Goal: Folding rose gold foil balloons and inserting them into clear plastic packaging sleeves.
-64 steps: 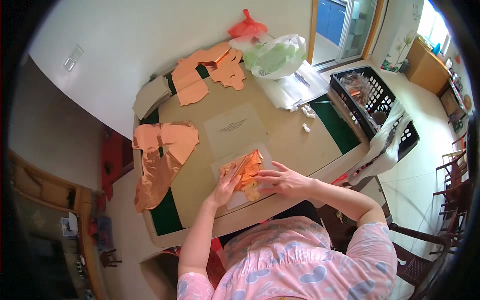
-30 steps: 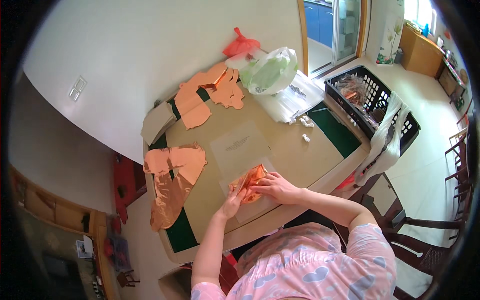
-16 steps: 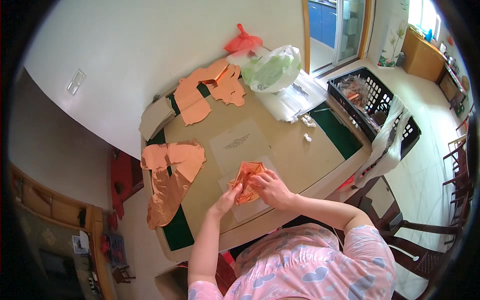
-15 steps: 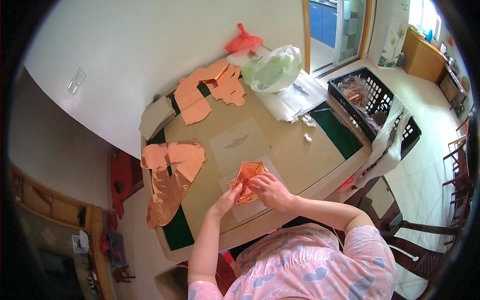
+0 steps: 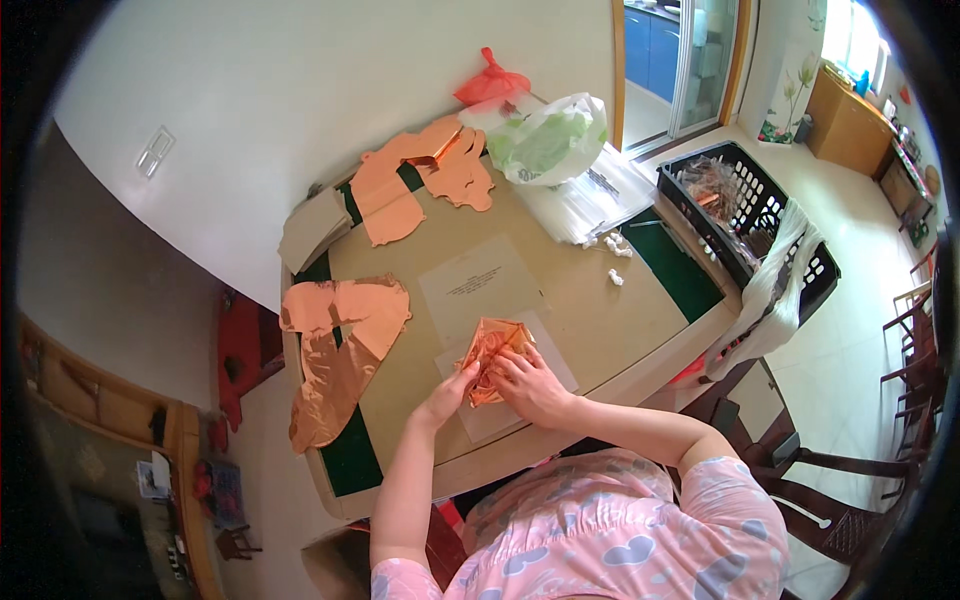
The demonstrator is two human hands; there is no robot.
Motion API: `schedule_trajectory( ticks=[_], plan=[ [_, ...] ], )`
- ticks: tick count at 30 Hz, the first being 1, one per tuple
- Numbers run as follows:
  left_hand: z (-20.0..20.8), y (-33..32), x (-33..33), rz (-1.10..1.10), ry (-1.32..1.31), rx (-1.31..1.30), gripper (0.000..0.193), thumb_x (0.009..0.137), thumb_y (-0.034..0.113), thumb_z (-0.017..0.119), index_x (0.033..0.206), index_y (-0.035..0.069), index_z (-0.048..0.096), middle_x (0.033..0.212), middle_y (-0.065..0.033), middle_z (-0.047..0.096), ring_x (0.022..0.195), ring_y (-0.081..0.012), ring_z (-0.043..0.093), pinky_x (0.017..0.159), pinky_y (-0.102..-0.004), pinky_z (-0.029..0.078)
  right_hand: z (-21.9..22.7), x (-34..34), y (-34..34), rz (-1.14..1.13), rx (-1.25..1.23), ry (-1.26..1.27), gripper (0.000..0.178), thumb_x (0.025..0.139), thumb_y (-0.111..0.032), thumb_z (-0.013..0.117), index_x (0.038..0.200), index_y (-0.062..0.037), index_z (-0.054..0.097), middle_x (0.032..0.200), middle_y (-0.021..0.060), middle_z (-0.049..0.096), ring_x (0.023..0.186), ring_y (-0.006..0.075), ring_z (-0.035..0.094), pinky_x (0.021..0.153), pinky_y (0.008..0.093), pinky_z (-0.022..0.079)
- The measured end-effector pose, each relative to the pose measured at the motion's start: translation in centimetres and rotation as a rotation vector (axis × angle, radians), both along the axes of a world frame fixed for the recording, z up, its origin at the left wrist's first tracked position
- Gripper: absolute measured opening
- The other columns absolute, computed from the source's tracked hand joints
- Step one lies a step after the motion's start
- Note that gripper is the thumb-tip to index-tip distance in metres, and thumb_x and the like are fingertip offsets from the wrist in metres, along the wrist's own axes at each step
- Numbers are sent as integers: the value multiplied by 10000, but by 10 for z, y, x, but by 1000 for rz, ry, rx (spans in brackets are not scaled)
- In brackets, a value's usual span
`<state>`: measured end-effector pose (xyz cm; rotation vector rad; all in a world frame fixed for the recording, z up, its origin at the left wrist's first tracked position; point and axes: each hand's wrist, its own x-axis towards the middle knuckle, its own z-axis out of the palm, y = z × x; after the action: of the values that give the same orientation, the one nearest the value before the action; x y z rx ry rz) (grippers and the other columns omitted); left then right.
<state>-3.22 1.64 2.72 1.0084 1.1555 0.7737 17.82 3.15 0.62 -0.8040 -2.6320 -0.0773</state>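
A crumpled, folded rose-gold foil balloon (image 5: 492, 335) is between my hands near the table's front edge, over a pale sheet (image 5: 553, 372). My left hand (image 5: 448, 396) pinches its left edge between thumb and fingers. Across its right part, my right hand (image 5: 535, 388) is closed on the foil with bent fingers; its thumb is mostly hidden. Another flat foil balloon (image 5: 352, 340) lies to the left of my hands. Farther back is a flat foil piece with a scalloped outline (image 5: 390, 200).
Behind are a white and green plastic bag (image 5: 550, 140), clear plastic sleeves (image 5: 590, 200) and a red tied bag (image 5: 490, 80). Small white bundles (image 5: 615, 260) lie nearby. A black basket (image 5: 735, 200) with white string (image 5: 780, 280) draped over it stands right. Cardboard (image 5: 310, 235) sits far left.
My right hand's fingers have shifted slightly down and now lie farther over the foil. The foil looks flatter and more spread at its top. My left hand keeps its pinch.
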Motion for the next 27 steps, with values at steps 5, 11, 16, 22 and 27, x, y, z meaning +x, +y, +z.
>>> schedule_trajectory(
  ticks=[5,11,16,22,27],
  plan=[
    [-3,0,-1,13,25,-6,551,1013,339,419,1423,-25,363,1461,-97,373,1344,-177,334,1121,-286,245,0,-4,6,-37,-201,26,442,850,-252,591,1250,-72,537,1321,130,501,1288,283,414,1117,546,225],
    [4,-3,8,-37,27,30,527,1012,348,422,1413,8,389,1467,-102,359,1341,-195,328,1127,-308,233,-3,5,7,-157,-204,26,452,867,-267,584,1276,-80,532,1382,131,468,1358,271,358,1129,581,182],
    [-15,-9,6,-152,296,242,527,1013,363,390,1445,61,361,1528,-141,281,1429,-256,176,1168,-366,62,-13,26,22,-191,-175,128,497,882,-279,582,1335,-94,493,1403,125,447,1356,261,355,1126,601,169],
    [-24,-5,8,-157,319,227,579,1014,401,340,1478,58,291,1550,-147,218,1455,-258,49,1163,-361,-32,1,103,87,-516,-167,438,312,783,-84,631,1093,-61,613,1054,130,608,974,323,575,843,442,461],
    [-13,-1,12,-204,384,279,595,1015,394,351,1477,26,277,1545,-126,249,1452,-222,84,1167,-345,-49,-14,140,124,-707,-63,502,65,781,-80,649,838,-50,659,825,129,583,790,306,599,675,417,500]
  ],
)
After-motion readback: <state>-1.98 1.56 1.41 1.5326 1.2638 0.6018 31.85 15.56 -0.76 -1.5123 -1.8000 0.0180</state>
